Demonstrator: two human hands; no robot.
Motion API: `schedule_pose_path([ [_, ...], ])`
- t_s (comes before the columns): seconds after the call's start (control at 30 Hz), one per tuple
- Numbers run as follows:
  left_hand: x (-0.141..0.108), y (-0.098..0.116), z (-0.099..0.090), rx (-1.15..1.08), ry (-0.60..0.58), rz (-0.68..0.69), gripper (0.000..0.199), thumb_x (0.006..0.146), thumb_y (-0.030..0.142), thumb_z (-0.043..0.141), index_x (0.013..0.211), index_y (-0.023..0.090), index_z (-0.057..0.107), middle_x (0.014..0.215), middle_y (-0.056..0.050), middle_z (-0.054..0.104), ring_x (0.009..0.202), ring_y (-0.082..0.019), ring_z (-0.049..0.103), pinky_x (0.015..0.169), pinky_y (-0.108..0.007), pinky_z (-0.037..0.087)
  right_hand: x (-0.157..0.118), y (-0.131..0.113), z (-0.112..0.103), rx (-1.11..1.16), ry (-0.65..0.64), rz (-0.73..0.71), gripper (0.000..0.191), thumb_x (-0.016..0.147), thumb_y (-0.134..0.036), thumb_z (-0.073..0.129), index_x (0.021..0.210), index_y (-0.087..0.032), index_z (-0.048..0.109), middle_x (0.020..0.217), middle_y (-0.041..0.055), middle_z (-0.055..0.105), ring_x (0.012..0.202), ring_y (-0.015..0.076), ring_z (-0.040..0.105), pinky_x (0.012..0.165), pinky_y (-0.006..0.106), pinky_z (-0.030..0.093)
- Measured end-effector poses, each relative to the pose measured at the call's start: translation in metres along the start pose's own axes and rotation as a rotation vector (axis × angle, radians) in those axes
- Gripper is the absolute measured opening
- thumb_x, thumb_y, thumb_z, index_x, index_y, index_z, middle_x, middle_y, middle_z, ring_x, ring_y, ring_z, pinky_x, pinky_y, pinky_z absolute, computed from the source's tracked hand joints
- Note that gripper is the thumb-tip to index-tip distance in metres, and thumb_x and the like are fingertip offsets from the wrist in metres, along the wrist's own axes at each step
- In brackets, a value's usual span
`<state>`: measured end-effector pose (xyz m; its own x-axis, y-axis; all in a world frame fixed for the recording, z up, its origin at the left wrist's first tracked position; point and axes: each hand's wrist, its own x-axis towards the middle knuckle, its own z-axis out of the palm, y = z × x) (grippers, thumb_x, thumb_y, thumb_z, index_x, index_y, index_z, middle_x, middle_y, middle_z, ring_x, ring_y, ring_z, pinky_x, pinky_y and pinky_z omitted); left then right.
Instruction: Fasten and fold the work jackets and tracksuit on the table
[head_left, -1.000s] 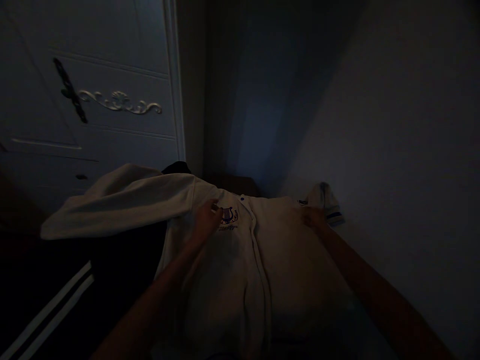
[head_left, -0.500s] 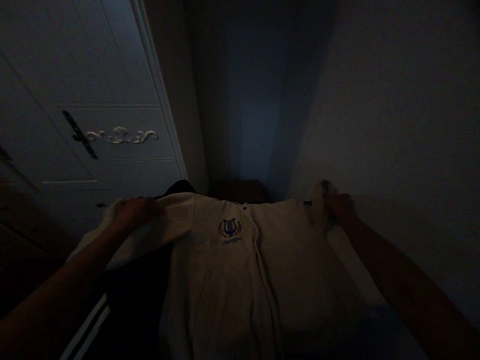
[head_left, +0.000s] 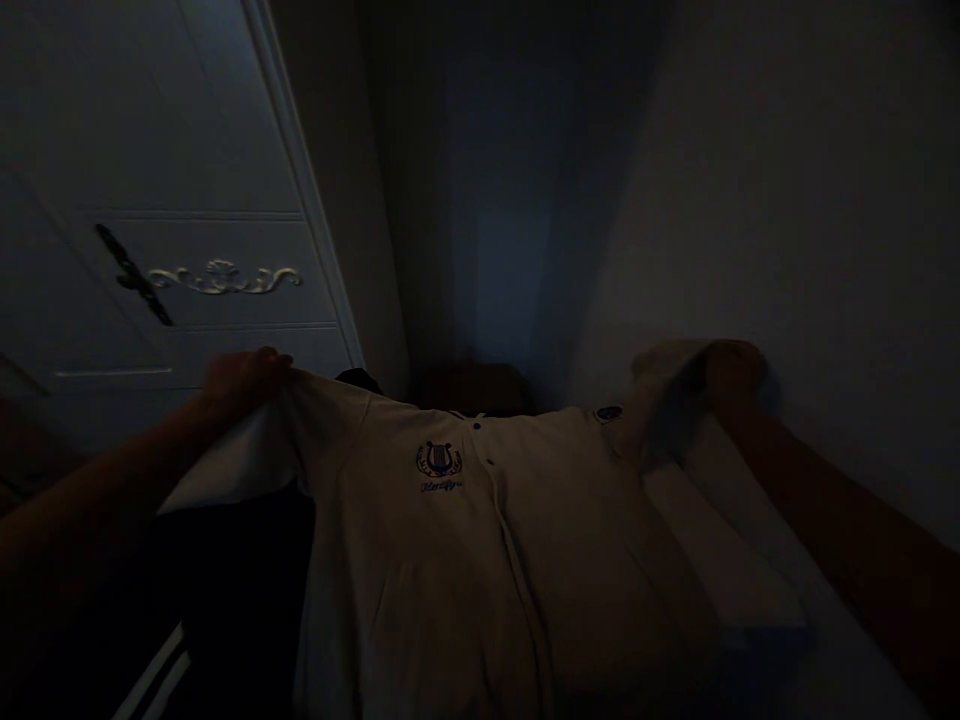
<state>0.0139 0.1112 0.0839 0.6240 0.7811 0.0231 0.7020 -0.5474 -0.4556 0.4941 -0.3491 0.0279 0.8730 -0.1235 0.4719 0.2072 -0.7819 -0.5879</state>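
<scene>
A pale jacket is spread out in front of me. It has a dark lyre emblem with lettering on the chest, a front opening with dark snaps, and a small dark patch near the sleeve at right. My left hand is closed on the upper part of the sleeve at left, pulling the cloth taut. At right, my right hand grips the other sleeve, raised beside the wall; its fingers are dim and partly hidden. The rest of the left sleeve hangs below my left hand.
A white door with a dark handle and scroll moulding stands at left. A wall rises close at right. Dark cloth with white stripes lies lower left. A brown object sits behind the jacket.
Both hands have risen and lifted the sleeves. The right hand has moved outward, and the cloth between them is stretched tighter. The view has shifted slightly.
</scene>
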Motion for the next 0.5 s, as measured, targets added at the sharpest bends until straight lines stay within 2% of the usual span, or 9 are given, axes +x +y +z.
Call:
schedule_pose_path([
  [0.07, 0.006, 0.012, 0.009, 0.010, 0.004, -0.007, 0.035, 0.099, 0.022, 0.032, 0.117, 0.017, 0.061, 0.118, -0.007, 0.059, 0.090, -0.019, 0.057, 0.078, -0.029, 0.040, 0.022, -0.011, -0.024, 0.087, 0.110, -0.001, 0.037, 0.087, -0.011, 0.051, 0.119, 0.002, 0.063, 0.112, 0.0251, 0.064, 0.094, 0.0145, 0.062, 0.074, 0.023, 0.042],
  [0.13, 0.010, 0.031, 0.012, -0.032, 0.053, -0.005, 0.038, 0.098, 0.018, 0.028, 0.115, 0.013, 0.061, 0.118, -0.013, 0.058, 0.094, -0.023, 0.058, 0.079, -0.032, 0.042, 0.043, -0.020, -0.043, 0.275, 0.199, -0.030, 0.040, 0.083, -0.008, 0.052, 0.118, 0.006, 0.062, 0.113, 0.0280, 0.063, 0.095, 0.0160, 0.063, 0.076, 0.026, 0.043],
  [0.2, 0.007, 0.058, 0.009, -0.110, 0.125, 0.031, 0.037, 0.095, 0.016, 0.029, 0.114, 0.011, 0.061, 0.121, -0.018, 0.057, 0.100, -0.028, 0.059, 0.080, -0.035, 0.043, 0.061, -0.025, -0.055, 0.505, 0.197, -0.059, 0.042, 0.083, -0.011, 0.046, 0.116, 0.012, 0.061, 0.111, 0.0310, 0.062, 0.091, 0.0173, 0.064, 0.071, 0.028, 0.043],
  [0.27, -0.005, 0.094, 0.001, -0.203, 0.161, 0.118, 0.034, 0.094, 0.020, 0.035, 0.115, 0.013, 0.060, 0.122, -0.019, 0.058, 0.104, -0.030, 0.060, 0.081, -0.036, 0.043, 0.076, -0.027, -0.059, 0.667, 0.136, -0.096, 0.051, 0.088, -0.021, 0.031, 0.096, 0.016, 0.065, 0.110, 0.0347, 0.060, 0.090, 0.0197, 0.066, 0.064, 0.029, 0.041],
  [0.3, -0.017, 0.115, -0.003, -0.294, 0.142, 0.189, 0.033, 0.094, 0.025, 0.038, 0.115, 0.013, 0.060, 0.119, -0.019, 0.060, 0.102, -0.031, 0.061, 0.080, -0.035, 0.044, 0.081, -0.028, -0.058, 0.720, 0.096, -0.126, 0.061, 0.089, -0.027, 0.022, 0.078, 0.014, 0.066, 0.110, 0.0364, 0.059, 0.091, 0.0217, 0.066, 0.061, 0.030, 0.040],
  [0.37, -0.054, 0.163, -0.011, -0.478, 0.090, 0.275, 0.043, 0.094, 0.045, 0.040, 0.114, 0.012, 0.061, 0.113, -0.020, 0.064, 0.099, -0.033, 0.063, 0.077, -0.036, 0.045, 0.087, -0.028, -0.054, 0.793, 0.001, -0.206, 0.072, 0.087, -0.033, 0.008, 0.047, 0.003, 0.055, 0.109, 0.0370, 0.059, 0.095, 0.0251, 0.065, 0.060, 0.031, 0.038],
  [0.43, -0.106, 0.211, -0.015, -0.659, -0.025, 0.319, 0.067, 0.087, 0.068, 0.038, 0.115, 0.012, 0.060, 0.105, -0.020, 0.068, 0.096, -0.034, 0.065, 0.076, -0.037, 0.047, 0.086, -0.030, -0.048, 0.900, -0.070, -0.289, 0.063, 0.089, -0.033, 0.012, 0.046, -0.006, 0.050, 0.106, 0.0315, 0.061, 0.097, 0.0235, 0.065, 0.064, 0.031, 0.041],
  [0.5, -0.165, 0.252, -0.013, -0.755, -0.194, 0.404, 0.078, 0.081, 0.079, 0.037, 0.110, 0.011, 0.064, 0.102, -0.021, 0.069, 0.094, -0.036, 0.066, 0.074, -0.038, 0.048, 0.082, -0.032, -0.042, 1.030, -0.058, -0.329, 0.038, 0.091, -0.024, 0.033, 0.065, -0.006, 0.055, 0.101, 0.0197, 0.065, 0.092, 0.0164, 0.066, 0.070, 0.030, 0.045],
])
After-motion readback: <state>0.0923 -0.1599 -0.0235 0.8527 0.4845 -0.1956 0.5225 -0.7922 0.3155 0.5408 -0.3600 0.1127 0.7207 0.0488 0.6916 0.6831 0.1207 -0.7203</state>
